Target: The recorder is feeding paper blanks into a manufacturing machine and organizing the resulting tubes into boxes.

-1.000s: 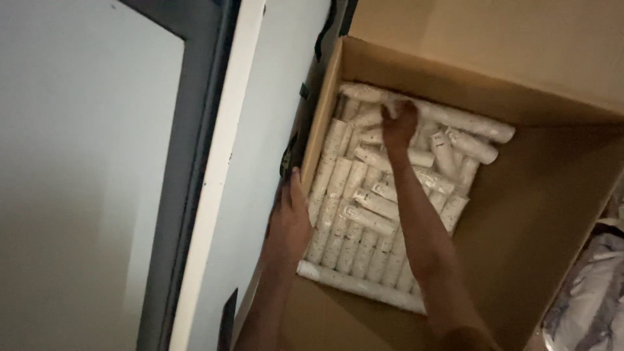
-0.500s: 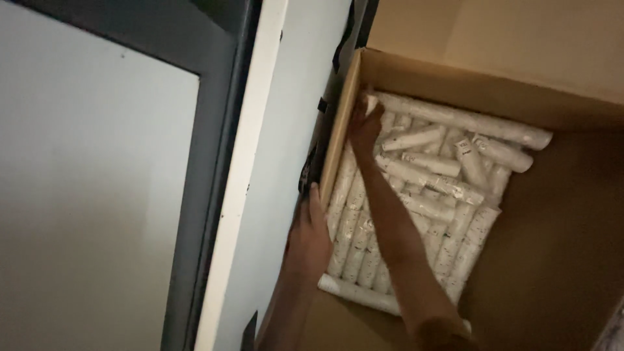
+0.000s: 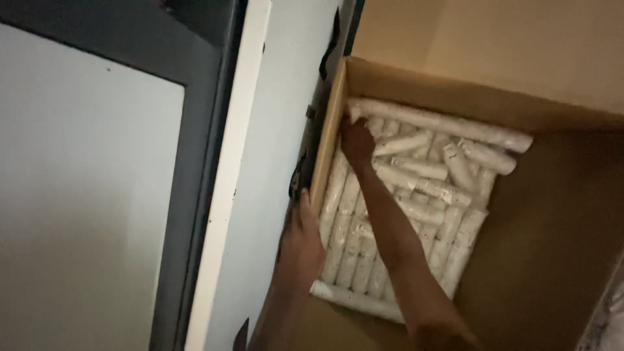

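A large open cardboard box (image 3: 552, 214) holds several white wrapped tubes (image 3: 422, 188) stacked in rows along its left side. My right hand (image 3: 356, 142) reaches deep into the box's far left corner, its fingers closed over the end of a white tube there. My left hand (image 3: 303, 242) rests flat against the box's left wall near the rim, fingers pointing up, holding nothing.
A white panel (image 3: 260, 182) with a dark frame (image 3: 195, 195) stands just left of the box. A raised cardboard flap (image 3: 494, 45) rises behind it. The right half of the box shows bare cardboard floor. Crumpled plastic (image 3: 611, 312) lies at the far right edge.
My right hand has moved from the middle of the tube stack to the far left corner of the box. The left hand stays on the box wall. The view has shifted.
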